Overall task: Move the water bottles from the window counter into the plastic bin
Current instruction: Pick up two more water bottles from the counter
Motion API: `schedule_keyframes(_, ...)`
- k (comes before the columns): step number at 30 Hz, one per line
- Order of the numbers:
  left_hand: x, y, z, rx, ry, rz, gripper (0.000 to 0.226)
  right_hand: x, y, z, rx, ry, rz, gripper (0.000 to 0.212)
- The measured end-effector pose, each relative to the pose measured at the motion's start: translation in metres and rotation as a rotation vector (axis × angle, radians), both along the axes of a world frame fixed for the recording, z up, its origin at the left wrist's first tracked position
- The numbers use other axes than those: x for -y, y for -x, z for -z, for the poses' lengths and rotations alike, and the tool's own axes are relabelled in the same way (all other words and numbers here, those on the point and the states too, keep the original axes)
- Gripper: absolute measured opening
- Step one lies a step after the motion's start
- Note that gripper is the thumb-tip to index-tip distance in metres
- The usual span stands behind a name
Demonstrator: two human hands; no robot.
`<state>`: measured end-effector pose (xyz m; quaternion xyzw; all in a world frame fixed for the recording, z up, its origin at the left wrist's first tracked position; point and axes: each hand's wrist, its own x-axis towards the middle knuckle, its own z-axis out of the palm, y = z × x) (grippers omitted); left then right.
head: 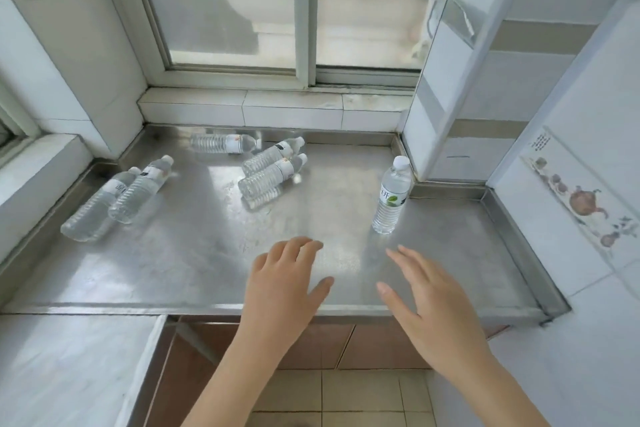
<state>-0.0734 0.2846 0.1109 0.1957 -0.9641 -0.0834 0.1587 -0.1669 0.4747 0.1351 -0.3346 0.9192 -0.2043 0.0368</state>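
Several clear water bottles with white caps are on the steel window counter (194, 253). One bottle stands upright (392, 196) at the right. Two bottles lie side by side in the middle (273, 172), one lies at the back (221, 143), and two lie at the left (116, 199). My left hand (285, 284) hovers over the counter's front edge, fingers apart, holding nothing. Just to its right, my right hand (429, 308) is also open and empty, a little below the upright bottle. No plastic bin is in view.
A window (298, 3) with a tiled sill runs behind the counter. Tiled walls close in on the left and right, with a decorated tile (581, 201) on the right wall. A white surface (69, 367) lies at lower left; floor tiles show below.
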Motion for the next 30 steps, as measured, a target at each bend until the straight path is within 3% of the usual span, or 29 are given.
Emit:
schedule_keyframes(6,0.022,0.071,0.009,0.005,-0.007,0.02,0.047,0.024,0.072,0.012,0.029,0.025,0.087,0.058)
schedule_keyframes(11,0.032,0.126,0.018,0.039,-0.034,-0.03,0.046,0.046,0.141,0.035,0.034,0.061,0.165,0.075)
schedule_keyframes(17,0.039,0.185,0.034,0.106,-0.054,-0.068,0.043,0.067,0.204,0.081,0.263,0.388,0.281,0.094)
schedule_keyframes(19,0.041,0.196,0.038,0.123,-0.054,-0.084,0.043,0.071,0.217,0.099,0.4,0.549,0.289,0.095)
schedule_keyframes(24,0.048,0.208,0.049,0.164,-0.081,-0.118,0.043,0.078,0.238,0.122,0.581,0.719,0.296,0.081)
schedule_keyframes(30,0.062,0.213,0.058,0.196,-0.135,-0.16,0.039,0.084,0.25,0.128,0.635,0.796,0.3,0.082)
